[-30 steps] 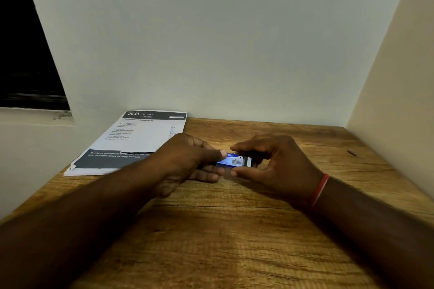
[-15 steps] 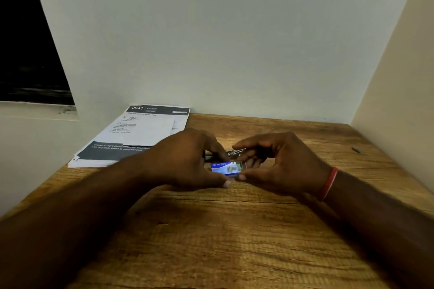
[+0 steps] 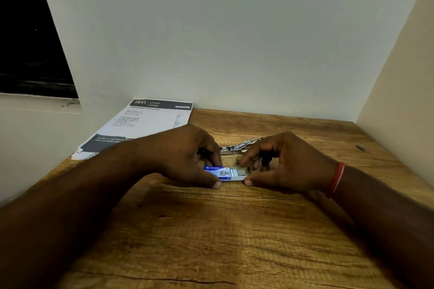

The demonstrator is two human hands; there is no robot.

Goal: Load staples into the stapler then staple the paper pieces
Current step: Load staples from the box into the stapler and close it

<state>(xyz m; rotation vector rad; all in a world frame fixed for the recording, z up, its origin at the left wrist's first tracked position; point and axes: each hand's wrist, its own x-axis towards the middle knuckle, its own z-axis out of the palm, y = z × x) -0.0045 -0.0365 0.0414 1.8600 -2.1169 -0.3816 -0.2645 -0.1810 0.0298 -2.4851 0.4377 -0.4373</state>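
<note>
I am counting two hands, one staple box, one stapler and one sheaf of papers on the wooden table. The staple box is lying between the hands, mid-table. The left hand is pinching its blue sleeve between thumb and fingers; the right hand is pinching the white tray sticking out of the sleeve's right end. The stapler is lying just beyond the hands, partly hidden by them. The papers are resting far left. One small dark thing is lying far right; I cannot tell what.
</note>
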